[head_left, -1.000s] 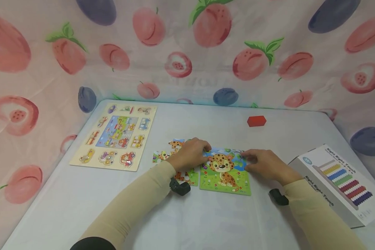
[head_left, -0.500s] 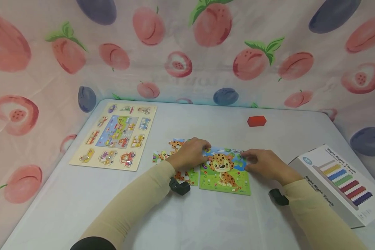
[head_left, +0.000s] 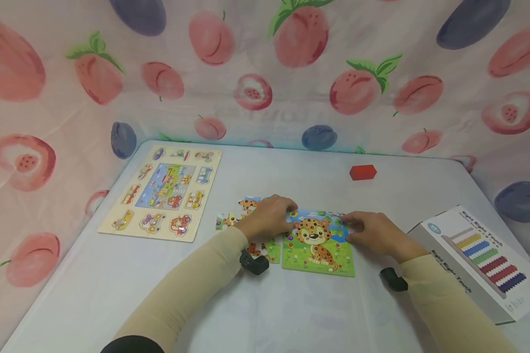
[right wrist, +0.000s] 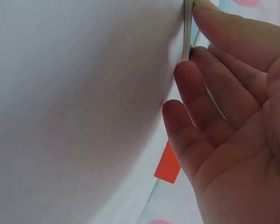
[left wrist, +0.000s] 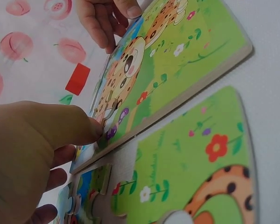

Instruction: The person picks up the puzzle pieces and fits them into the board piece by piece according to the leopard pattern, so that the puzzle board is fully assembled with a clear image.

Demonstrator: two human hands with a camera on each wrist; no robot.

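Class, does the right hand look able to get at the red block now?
Probably yes, after letting go of the leopard puzzle: nothing visible stands between the right hand and the red block.

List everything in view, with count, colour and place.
leopard board: one, green, blue, orange, between the hands
puzzle pieces: several, multicoloured, left of it, partly hidden
vehicle board: one, cream, table's left
block: one, red, back right
box: one, white, right side
table: one, white, beneath these
backdrop: apparently one, pink fruit print, around the table
dark object: one, black, bottom edge
wrist devices: two, black, at the wrists
sleeves: two, beige, on both arms
left hand: one, bare, leopard board's upper left corner
right hand: one, bare, its upper right corner
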